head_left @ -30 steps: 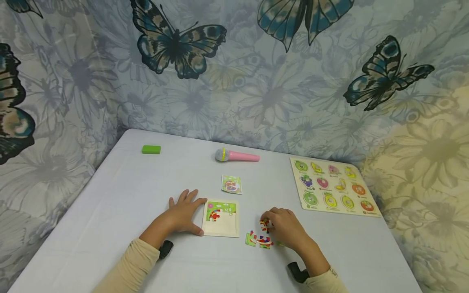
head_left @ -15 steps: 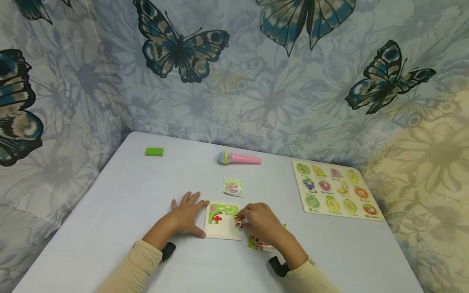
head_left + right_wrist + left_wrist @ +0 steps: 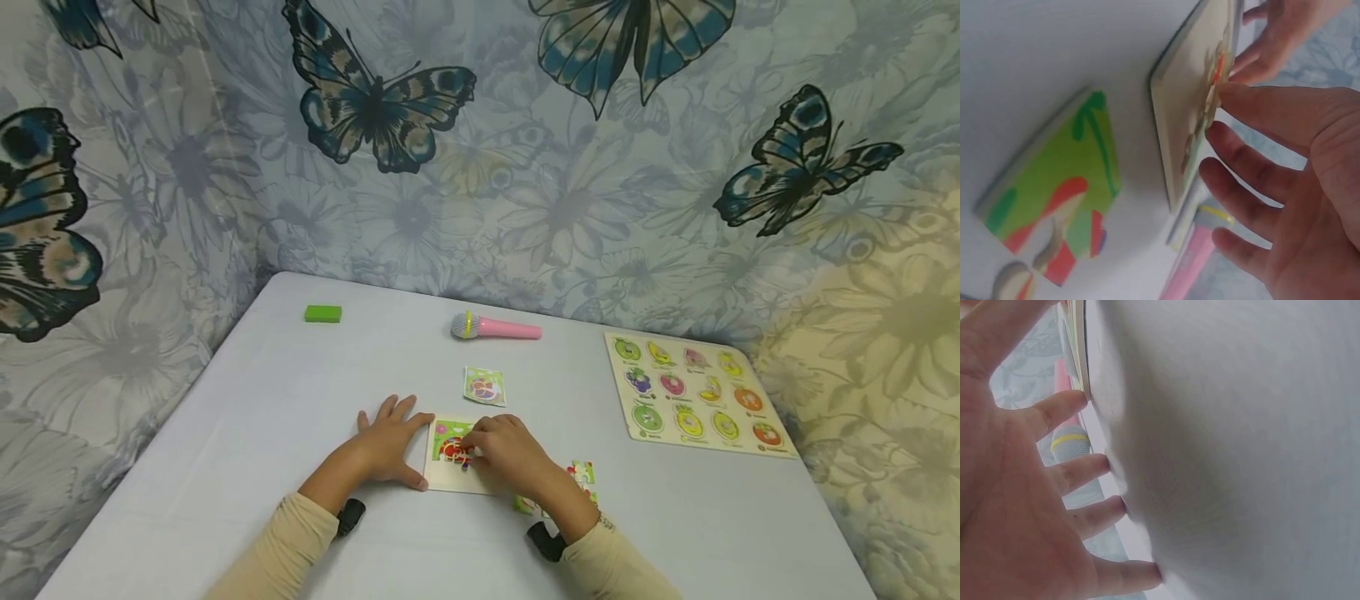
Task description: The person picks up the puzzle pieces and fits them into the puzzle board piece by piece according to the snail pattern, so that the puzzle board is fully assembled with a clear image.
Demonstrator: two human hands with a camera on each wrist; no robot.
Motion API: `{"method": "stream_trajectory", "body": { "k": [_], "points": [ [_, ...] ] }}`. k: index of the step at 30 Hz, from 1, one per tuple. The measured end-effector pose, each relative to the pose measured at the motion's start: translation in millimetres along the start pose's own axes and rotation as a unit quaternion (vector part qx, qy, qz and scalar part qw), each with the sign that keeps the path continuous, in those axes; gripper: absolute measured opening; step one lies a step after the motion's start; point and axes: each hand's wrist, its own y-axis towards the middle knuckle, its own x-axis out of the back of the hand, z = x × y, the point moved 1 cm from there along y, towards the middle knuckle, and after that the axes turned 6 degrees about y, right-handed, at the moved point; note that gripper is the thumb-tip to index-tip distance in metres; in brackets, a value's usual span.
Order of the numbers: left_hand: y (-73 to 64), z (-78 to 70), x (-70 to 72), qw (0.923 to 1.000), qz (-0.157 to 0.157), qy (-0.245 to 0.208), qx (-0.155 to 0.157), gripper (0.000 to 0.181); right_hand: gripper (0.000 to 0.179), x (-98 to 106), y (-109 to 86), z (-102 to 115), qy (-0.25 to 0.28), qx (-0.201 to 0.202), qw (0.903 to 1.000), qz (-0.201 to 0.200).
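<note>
My left hand [image 3: 386,446] lies at the left side of a small wooden puzzle board [image 3: 450,482]. Its fingers are spread on the table; the thumb and index fingertips meet the board's edge. Over the board, my right hand [image 3: 510,450] pinches a red jigsaw piece [image 3: 467,456] between thumb and index finger, close against the pieces set in the upper left. In the right wrist view the thumb [image 3: 1260,106] and fingertips are right at the board's surface, and they partly hide the piece. Loose jigsaw pieces [image 3: 583,472] lie under my right forearm, partly covered; a green and red one [image 3: 1094,156] shows closer there.
Behind the board lies a small picture card [image 3: 485,386]. Farther back are a pink toy microphone [image 3: 506,329] and a green block [image 3: 323,314]. A large fruit board [image 3: 667,402] lies at the right. The patterned wall cloth [image 3: 562,208] rises behind the table.
My right hand has carried the jigsaw piece left from the loose pieces to the board, beside the red piece there. The left hand stays at the board's edge.
</note>
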Motion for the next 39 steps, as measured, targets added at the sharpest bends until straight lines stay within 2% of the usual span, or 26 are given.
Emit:
{"method": "stream_trajectory", "body": {
  "k": [13,17,21,25,34,39],
  "points": [
    [2.5,0.8,-2.1,1.0000,0.002,-0.005,0.004,0.097,0.022,-6.8,2.0,1.7,-0.048,-0.004,0.9985,-0.026],
    [2.6,0.7,-3.5,1.0000,0.002,-0.005,0.006,0.097,0.022,-4.7,-4.2,-0.4,-0.042,-0.003,0.9987,-0.028],
    [1.5,0.1,-4.0,1.0000,-0.001,-0.006,0.007,0.097,0.026,2.3,-20.4,-9.5,-0.013,-0.030,0.9991,-0.028],
    [0.2,-2.0,-0.9,1.0000,0.001,-0.007,0.007,0.096,0.030,9.4,-44.6,-25.7,0.005,-0.078,0.9964,-0.031],
    [3.6,2.6,-3.8,1.0000,0.003,0.001,0.009,0.099,0.032,21.0,-99.9,-65.9,0.023,-0.188,0.9814,-0.033],
    [6.1,4.0,-5.8,1.0000,0.002,0.002,0.004,0.099,0.031,23.1,-119.4,-80.3,0.024,-0.217,0.9755,-0.026]
  ]
}}
